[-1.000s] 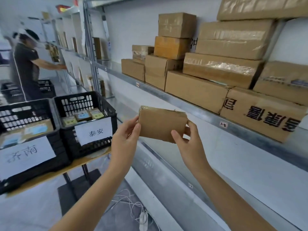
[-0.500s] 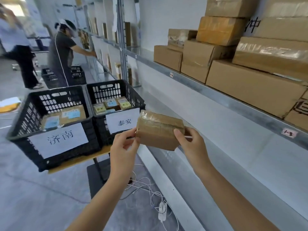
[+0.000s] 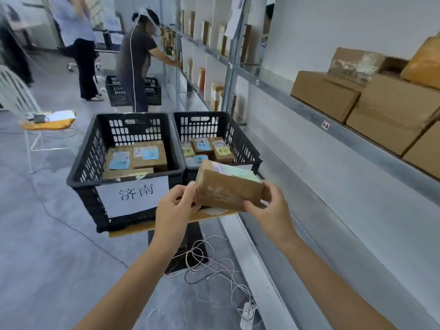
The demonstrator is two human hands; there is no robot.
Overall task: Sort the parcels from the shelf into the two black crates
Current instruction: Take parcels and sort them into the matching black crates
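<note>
A small brown cardboard parcel [image 3: 226, 189] with a pale green label on top is held between both hands, just in front of the right black crate [image 3: 247, 148]. My left hand [image 3: 175, 208] pinches its left end and my right hand [image 3: 271, 210] grips its right end. The left black crate [image 3: 83, 167] carries a white paper sign and holds several labelled parcels; the right crate also holds several. Both crates stand side by side on a wooden board [image 3: 133, 228]. More brown parcels [image 3: 390, 108] sit on the metal shelf [image 3: 309, 110] at the right.
A tangle of white cable and a power strip [image 3: 246, 314] lies on the floor below my hands. Two people stand at the far shelf beside another black crate [image 3: 119, 91]. A white chair [image 3: 35, 120] stands at the left.
The view has swung left from the shelf toward the crates. The parcel has tipped so its labelled top faces up, and it now hangs at the right crate's front.
</note>
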